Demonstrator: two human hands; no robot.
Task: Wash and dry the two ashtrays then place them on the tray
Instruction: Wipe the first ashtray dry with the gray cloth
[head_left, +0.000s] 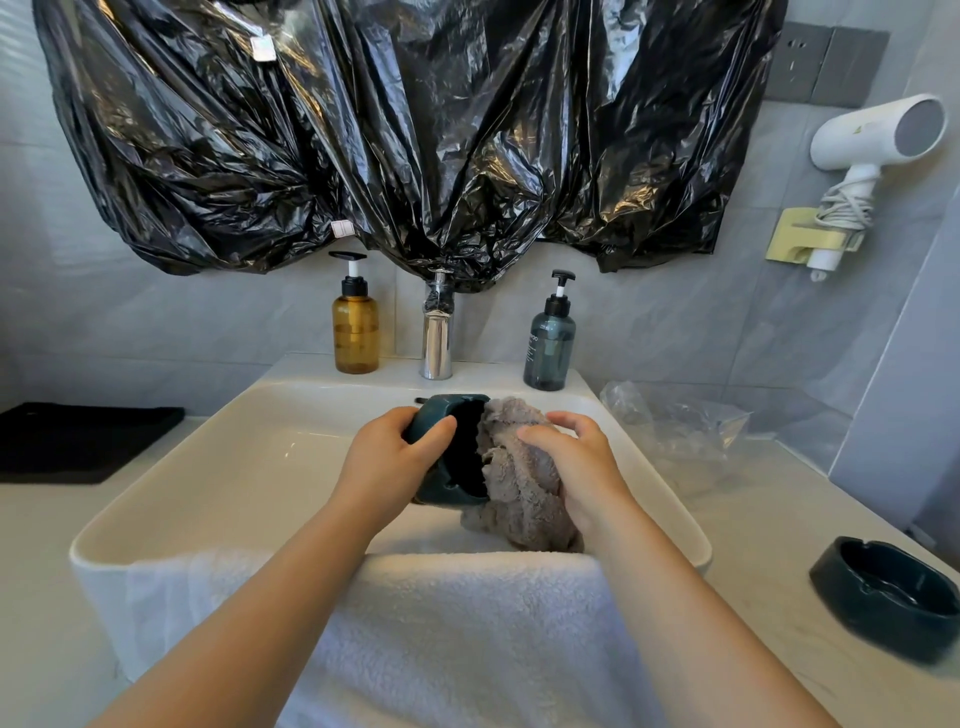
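Grey tiled walls and a pale counter (769, 525) frame a white basin (218, 467), with black plastic sheeting (395, 130) hung over the wall above the faucet (437, 332). Over the basin, the left hand (387, 467) is clamped around a dark teal ashtray (441, 452), thumb on its outer wall, tipping it on edge so the hollow faces right. The right hand (576, 462) is closed on a bunched grey cloth (519, 478) pressed against that hollow.

The risk, as I judge it, is a slip: the ashtray looks glazed and possibly wet, it is held on edge by one hand, and a hard push from the cloth could twist it loose and drop it into the hard basin (a chip or crack seems likely). A white towel (415, 623) draped over the near rim would cushion only a fall toward the person.

Its rim shows notches, and the inside reads almost black. The second ashtray (888, 597) sits upright on the counter, well to the right, and a black tray (78, 441) lies far left.
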